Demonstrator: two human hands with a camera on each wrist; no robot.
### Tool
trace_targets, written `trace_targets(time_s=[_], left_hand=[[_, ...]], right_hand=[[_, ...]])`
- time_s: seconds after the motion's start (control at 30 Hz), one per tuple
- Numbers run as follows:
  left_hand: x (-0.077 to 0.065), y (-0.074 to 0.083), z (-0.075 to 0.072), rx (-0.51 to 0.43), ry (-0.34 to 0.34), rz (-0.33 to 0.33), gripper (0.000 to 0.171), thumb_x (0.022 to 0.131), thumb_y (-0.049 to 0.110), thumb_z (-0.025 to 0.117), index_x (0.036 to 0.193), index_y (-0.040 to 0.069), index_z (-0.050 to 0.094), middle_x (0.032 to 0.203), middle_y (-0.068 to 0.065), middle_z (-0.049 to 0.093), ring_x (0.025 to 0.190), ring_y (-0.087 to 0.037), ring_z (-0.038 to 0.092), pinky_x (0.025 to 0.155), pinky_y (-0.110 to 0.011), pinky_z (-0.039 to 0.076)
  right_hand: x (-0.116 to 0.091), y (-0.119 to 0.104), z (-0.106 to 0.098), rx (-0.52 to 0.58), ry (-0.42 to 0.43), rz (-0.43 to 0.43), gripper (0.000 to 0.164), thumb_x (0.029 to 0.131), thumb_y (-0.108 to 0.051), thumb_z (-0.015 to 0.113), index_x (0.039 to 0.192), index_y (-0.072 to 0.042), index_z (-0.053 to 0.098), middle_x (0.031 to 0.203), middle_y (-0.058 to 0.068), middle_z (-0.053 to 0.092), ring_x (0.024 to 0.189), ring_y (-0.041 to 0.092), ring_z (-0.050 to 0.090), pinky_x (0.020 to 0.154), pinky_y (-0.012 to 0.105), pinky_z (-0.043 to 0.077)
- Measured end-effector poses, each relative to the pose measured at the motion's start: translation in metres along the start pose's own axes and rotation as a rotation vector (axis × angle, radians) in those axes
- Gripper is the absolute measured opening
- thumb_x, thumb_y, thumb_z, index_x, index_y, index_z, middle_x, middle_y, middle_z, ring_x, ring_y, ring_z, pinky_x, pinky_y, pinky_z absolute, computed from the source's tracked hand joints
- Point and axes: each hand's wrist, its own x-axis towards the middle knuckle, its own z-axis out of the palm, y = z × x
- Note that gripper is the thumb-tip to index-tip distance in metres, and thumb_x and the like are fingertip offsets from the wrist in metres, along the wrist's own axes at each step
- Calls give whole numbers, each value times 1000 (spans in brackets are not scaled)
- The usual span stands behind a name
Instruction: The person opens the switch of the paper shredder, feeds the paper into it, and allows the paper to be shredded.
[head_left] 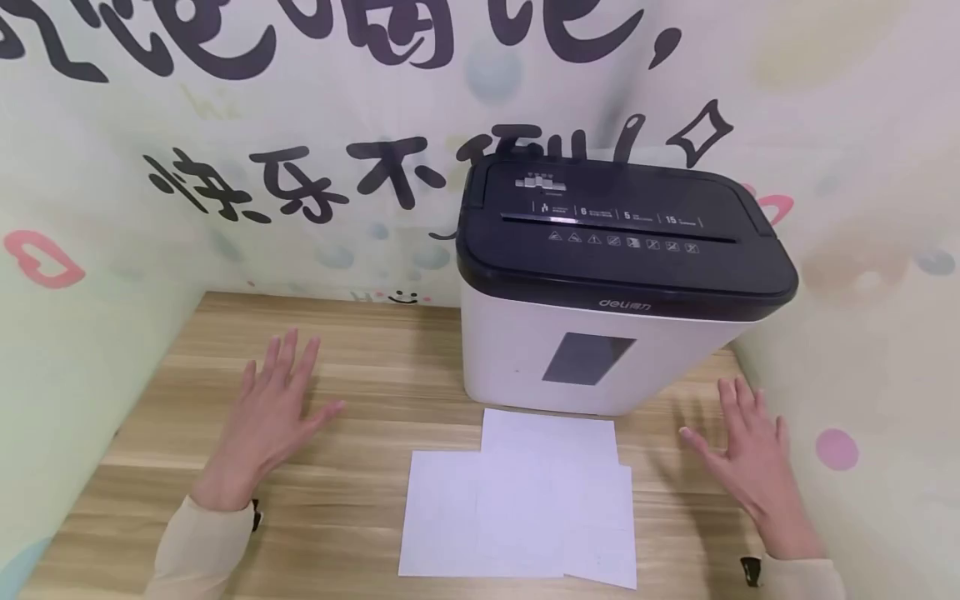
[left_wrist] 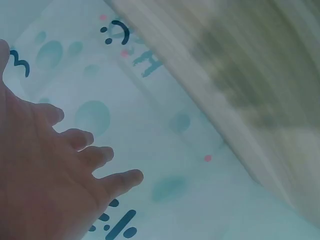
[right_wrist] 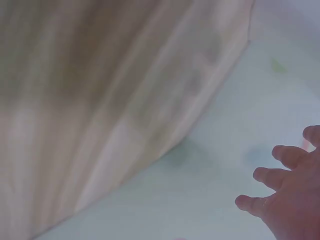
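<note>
Both left hand (head_left: 270, 421) and right hand (head_left: 753, 458) spread, empty, toward the surface's (head_left: 352, 525) left and right edges, seemingly giving the paper sheets (head_left: 525, 504) room between; shredder (head_left: 525, 358) behind, near the far right corner, slot (head_left: 622, 228) upward, presumably for access!

Shredder (head_left: 618, 287) (black top (head_left: 622, 258)) and papers (head_left: 521, 504) are white, the table (head_left: 360, 408) streaky brown

In my right wrist view, the edge crops my right hand (right_wrist: 292, 192), lower right; the tabletop (right_wrist: 95, 110), upper left, is blurred.
</note>
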Motion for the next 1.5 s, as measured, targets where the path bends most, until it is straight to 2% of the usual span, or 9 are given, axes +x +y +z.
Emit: trace_targets(time_s=[0.17, 0.33, 0.47, 0.67, 0.8, 1.1, 1.27, 1.5], left_hand=[[14, 3, -9, -101, 9, 35, 91, 97, 53, 56, 160, 7, 9, 165, -18, -2, 150, -41, 2, 116, -65, 10], [28, 7, -19, -183, 30, 58, 90, 96, 47, 60, 160, 10, 8, 166, -13, -1, 149, -43, 11, 115, -63, 20], [37, 11, -25, -181, 26, 60, 91, 97, 48, 59, 161, 16, 3, 166, -10, -3, 148, -45, 13, 114, -63, 21], [45, 15, -32, -170, 35, 68, 89, 98, 46, 59, 160, 11, 6, 166, -15, 3, 148, -44, 15, 113, -63, 22], [51, 17, -35, -172, 34, 60, 89, 98, 48, 57, 161, 12, 5, 165, -15, 8, 149, -40, 14, 114, -62, 23], [63, 25, -38, -184, 4, 64, 87, 100, 51, 52, 160, 17, -1, 166, -11, 4, 150, -38, 14, 116, -60, 21], [71, 29, -38, -206, 26, 76, 86, 100, 53, 50, 161, 18, 0, 166, -6, 4, 151, -33, 14, 117, -57, 20], [83, 37, -42, -208, 44, 83, 86, 100, 54, 50, 161, 21, -2, 167, -3, 4, 151, -32, 15, 117, -57, 21]], right_hand=[[5, -4, -16, 26, 10, 3, 89, 96, -42, 59, 160, -8, 7, 164, 19, 1, 149, 45, -5, 112, 69, -8], [11, -11, -30, 27, 36, -18, 87, 97, -40, 59, 159, -4, 9, 162, 26, 6, 149, 46, 0, 114, 68, -3], [17, -17, -40, 13, 52, -33, 86, 97, -39, 58, 159, -6, 8, 162, 26, 8, 148, 46, 2, 114, 67, 0], [22, -23, -52, 23, 62, -35, 86, 97, -38, 58, 160, -7, 8, 163, 23, 7, 149, 43, 2, 116, 65, -1], [24, -25, -58, 22, 69, -36, 86, 97, -39, 58, 160, -8, 9, 163, 22, 8, 150, 41, 2, 116, 64, -1], [28, -29, -64, 29, 86, -40, 86, 96, -38, 59, 160, -8, 9, 164, 19, 8, 150, 41, 4, 117, 63, -2], [31, -30, -68, 37, 101, -42, 86, 97, -40, 58, 159, -6, 9, 163, 23, 10, 149, 43, 6, 116, 65, 0], [36, -31, -72, 88, 127, -41, 88, 96, -35, 61, 160, -9, 7, 164, 20, 11, 149, 43, 11, 115, 66, 3]])
